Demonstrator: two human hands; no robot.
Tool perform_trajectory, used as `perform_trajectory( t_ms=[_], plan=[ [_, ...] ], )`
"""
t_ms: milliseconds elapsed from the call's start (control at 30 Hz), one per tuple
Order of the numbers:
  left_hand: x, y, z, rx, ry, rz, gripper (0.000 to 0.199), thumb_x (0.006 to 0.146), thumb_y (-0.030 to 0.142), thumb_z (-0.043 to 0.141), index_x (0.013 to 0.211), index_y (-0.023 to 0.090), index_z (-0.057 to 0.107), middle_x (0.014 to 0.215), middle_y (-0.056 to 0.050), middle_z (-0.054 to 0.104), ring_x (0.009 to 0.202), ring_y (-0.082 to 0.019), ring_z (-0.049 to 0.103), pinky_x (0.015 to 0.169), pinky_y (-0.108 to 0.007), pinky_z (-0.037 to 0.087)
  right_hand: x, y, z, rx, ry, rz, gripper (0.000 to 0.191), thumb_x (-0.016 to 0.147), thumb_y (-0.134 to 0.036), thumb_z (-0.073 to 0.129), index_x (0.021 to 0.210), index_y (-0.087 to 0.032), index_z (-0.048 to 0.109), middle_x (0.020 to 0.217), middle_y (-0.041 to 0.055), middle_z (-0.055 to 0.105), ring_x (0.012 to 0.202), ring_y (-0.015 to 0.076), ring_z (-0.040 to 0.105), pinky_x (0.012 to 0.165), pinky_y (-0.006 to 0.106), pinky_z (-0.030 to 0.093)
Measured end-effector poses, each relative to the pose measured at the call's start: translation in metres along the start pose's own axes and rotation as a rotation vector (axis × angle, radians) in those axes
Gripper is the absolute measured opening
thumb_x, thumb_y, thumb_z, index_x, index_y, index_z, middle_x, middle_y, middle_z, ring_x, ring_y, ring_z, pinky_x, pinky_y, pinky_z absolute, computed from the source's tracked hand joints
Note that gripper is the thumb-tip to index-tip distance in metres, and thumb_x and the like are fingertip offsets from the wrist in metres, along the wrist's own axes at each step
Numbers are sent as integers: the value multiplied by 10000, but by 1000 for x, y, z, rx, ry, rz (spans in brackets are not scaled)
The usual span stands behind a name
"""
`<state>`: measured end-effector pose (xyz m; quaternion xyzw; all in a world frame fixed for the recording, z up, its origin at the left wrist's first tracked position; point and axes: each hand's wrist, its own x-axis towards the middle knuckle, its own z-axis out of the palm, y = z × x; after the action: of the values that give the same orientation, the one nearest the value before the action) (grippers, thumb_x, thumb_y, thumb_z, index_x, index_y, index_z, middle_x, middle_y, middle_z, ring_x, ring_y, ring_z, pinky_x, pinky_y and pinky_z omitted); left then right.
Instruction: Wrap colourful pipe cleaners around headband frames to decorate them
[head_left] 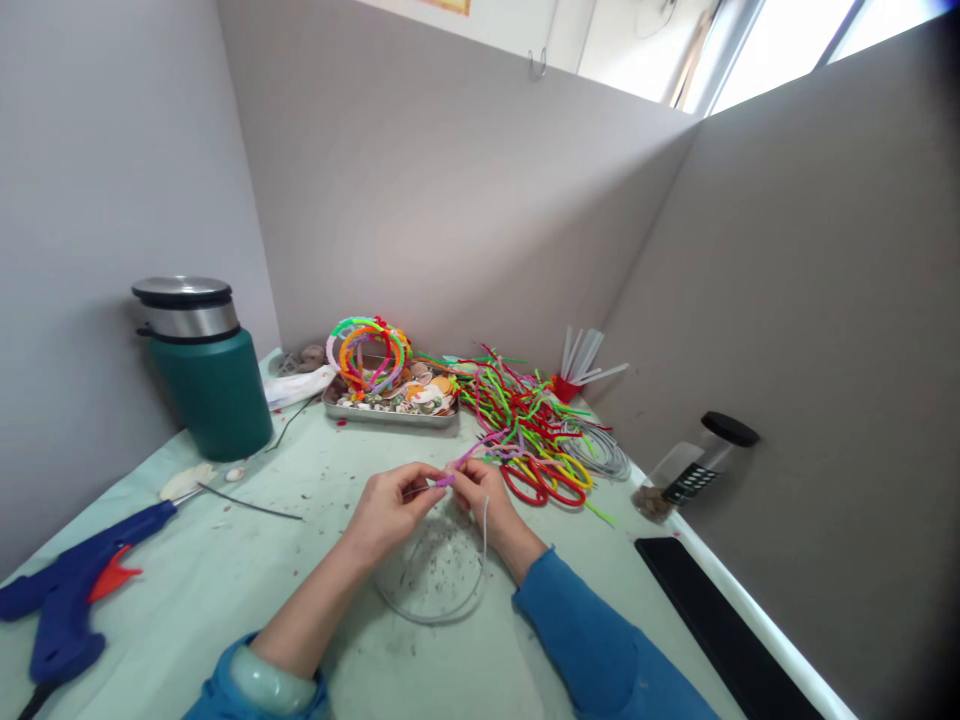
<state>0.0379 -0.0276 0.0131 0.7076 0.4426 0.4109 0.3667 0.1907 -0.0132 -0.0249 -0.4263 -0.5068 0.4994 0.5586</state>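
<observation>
Over the middle of the table, my left hand (396,508) pinches one side of a thin pale wire hoop (433,620). A purple pipe cleaner (445,482) is wound in a short stretch around the wire between my fingertips. My right hand (491,503) is closed on the pipe cleaner at the hoop, and its loose end points up and away to the right. The rest of the hoop hangs below both hands, near the tabletop. Some of the wire is hidden behind my fingers.
A metal tray (390,416) holds shells and coloured rings (371,350). Bright pipe cleaners (517,400) heap beside it, with red-handled scissors (544,482). Left are a green bottle (214,390) and blue glue gun (67,590); right, a tilted jar (701,465) and black strip (720,620).
</observation>
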Motion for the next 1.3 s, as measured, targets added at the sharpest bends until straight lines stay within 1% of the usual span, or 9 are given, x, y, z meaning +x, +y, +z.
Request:
perform_trajectory(
  t_ms=[100,167,233,333,500,667,900,1100,1300],
  plan=[
    [2,-1,-3,-60,47,-46,314,693,427,576,815,162,692,699,-34,643,639,-155,529,605,-236,392,-2,-3,0,-28,-7,-8,286,688,-394,633,592,-162,495,421,-78,372,383,60,300,396,207,213],
    [4,-3,-6,-110,79,-90,322,685,439,586,798,157,692,712,-39,647,660,-159,535,611,-236,399,-3,-6,0,-37,-37,-24,292,704,-402,620,589,-163,496,424,-73,380,390,62,310,407,209,226],
    [6,-4,-8,-170,107,-169,352,669,463,599,785,141,683,595,-7,582,546,-117,477,513,-211,359,-4,-8,1,-35,-84,-26,253,701,-384,627,630,-160,534,445,-69,397,403,63,319,413,207,237],
    [6,-3,-9,-321,93,-305,418,633,500,622,799,117,652,492,58,428,399,-47,299,387,-186,215,-6,-13,2,-14,-144,-11,197,680,-335,651,765,-167,595,505,-60,440,429,65,339,420,201,258],
    [2,-1,-4,-542,21,-414,449,589,517,658,766,110,593,498,89,343,367,-14,197,353,-182,116,-8,-14,4,47,-155,-14,150,690,-281,649,769,-171,586,535,-56,467,438,61,362,431,198,276],
    [3,-4,-1,-576,-21,-443,422,602,511,658,697,114,550,492,91,325,371,-9,200,354,-178,111,-9,-11,5,87,-155,10,166,680,-264,663,782,-174,567,514,-64,467,429,63,376,431,197,280],
    [2,-2,-1,-543,-67,-468,428,600,535,642,668,130,523,491,91,326,373,-12,196,363,-178,102,-11,-12,7,10,-162,-43,127,693,-247,639,770,-166,579,509,-59,456,444,71,375,433,199,273],
    [4,-9,6,-373,41,-348,406,647,519,605,728,121,592,520,65,393,408,-31,272,379,-177,172,-12,-10,10,-70,28,-105,162,693,-261,635,638,-161,521,470,-65,424,443,74,367,442,205,283],
    [4,-12,6,-436,88,-421,383,655,515,596,712,139,547,489,82,348,380,-28,231,364,-179,151,-12,-6,12,-56,-66,-41,244,716,-346,609,591,-147,542,490,-35,476,433,73,395,433,203,292]
  ],
)
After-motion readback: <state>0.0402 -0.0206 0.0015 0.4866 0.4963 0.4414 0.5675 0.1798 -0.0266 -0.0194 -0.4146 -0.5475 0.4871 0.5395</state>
